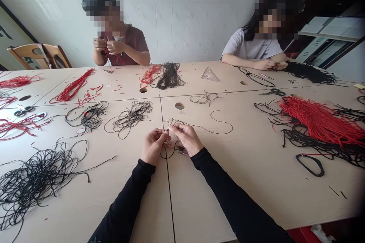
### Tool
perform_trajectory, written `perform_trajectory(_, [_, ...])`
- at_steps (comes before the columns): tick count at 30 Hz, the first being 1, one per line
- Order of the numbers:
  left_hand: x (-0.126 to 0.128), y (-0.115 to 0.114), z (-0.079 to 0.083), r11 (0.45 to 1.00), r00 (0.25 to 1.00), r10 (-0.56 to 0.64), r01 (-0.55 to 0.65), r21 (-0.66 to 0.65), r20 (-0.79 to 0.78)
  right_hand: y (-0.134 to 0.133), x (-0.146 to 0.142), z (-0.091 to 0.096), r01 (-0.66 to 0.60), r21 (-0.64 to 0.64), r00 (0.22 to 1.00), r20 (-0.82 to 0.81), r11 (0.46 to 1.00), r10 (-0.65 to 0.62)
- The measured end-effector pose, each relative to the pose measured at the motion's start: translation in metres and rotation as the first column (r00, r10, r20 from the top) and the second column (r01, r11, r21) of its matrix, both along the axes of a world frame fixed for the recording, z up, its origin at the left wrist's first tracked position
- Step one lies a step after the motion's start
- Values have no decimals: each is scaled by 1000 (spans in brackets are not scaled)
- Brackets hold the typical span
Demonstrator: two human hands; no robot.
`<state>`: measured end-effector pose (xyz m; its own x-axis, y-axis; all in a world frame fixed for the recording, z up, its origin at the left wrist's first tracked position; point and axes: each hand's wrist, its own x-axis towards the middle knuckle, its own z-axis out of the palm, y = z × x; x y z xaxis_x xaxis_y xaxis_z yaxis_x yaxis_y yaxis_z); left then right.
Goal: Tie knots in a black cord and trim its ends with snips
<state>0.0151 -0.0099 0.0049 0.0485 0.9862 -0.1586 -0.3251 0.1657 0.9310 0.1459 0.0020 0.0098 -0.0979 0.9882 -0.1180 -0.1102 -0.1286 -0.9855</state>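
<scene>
My left hand (153,145) and my right hand (186,138) meet at the middle of the light wooden table (228,182), fingers pinched together on a thin black cord (216,131). The cord loops below my hands and trails away to the right in a long curve. Both arms wear black sleeves.
A tangle of black cords (37,176) lies at the near left, smaller black bundles (131,115) ahead. Red cords (322,119) pile up at the right with scissors (273,92) behind. Two people sit across the table, each working cord with their hands.
</scene>
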Motion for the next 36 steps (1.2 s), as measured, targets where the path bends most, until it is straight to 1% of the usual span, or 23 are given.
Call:
perform_trajectory(6, [-1, -2, 2, 1000, 1000, -6, 6, 15, -18, 0, 0, 1, -57, 21, 998, 6, 998, 57])
perform_trajectory(10, [-2, -1, 3, 1000, 1000, -10, 11, 2, -6, 0, 0, 0, -39, 30, 999, 24, 999, 38])
perform_trajectory(16, [-2, 1, 1, 998, 998, 58, -58, -2, 27, 1, 2, -2, -37, 48, 997, 68, 998, 34])
perform_trajectory(22, [-4, 0, 1, 993, 992, 118, -118, -5, 44, 2, 2, -2, -6, 34, 997, 79, 999, 3])
perform_trajectory(24, [-4, 1, 1, 991, 989, 133, -133, -12, 60, 1, 1, -1, -17, 12, 998, 60, 1000, 16])
perform_trajectory(27, [-5, 2, 1, 991, 988, 133, -131, -24, 81, 0, 1, 1, -66, -11, 996, 56, 998, 67])
perform_trajectory(30, [-6, 3, 0, 992, 988, 127, -126, -19, 88, 2, 2, -1, -99, 59, 991, 101, 993, 93])
perform_trajectory(34, [-7, 4, -2, 987, 983, 160, -160, -6, 88, 6, 3, -5, -79, 215, 981, 190, 973, 38])
perform_trajectory(36, [-8, 4, -2, 987, 983, 160, -160, -4, 88, 7, 3, -6, -80, 229, 979, 200, 970, 34])
